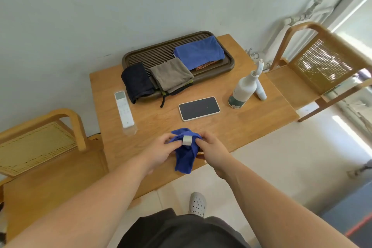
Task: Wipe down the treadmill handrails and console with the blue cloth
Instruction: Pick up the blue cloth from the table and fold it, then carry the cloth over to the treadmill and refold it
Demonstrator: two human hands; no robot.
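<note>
We see both arms stretched forward, the left hand and right hand each pinching the bunched top of the blue cloth, which droops just on the near side of the phone. A white tag shows between them; folds hide some fingertips.

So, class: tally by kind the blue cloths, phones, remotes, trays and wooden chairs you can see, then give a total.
Blue cloths: 2, the held blue cloth and the folded blue cloth on the tray
Phones: 1, the phone
Remotes: 1, the remote
Trays: 1
Wooden chairs: 2, the left-side chair and the right-side chair
Total: 7
</note>
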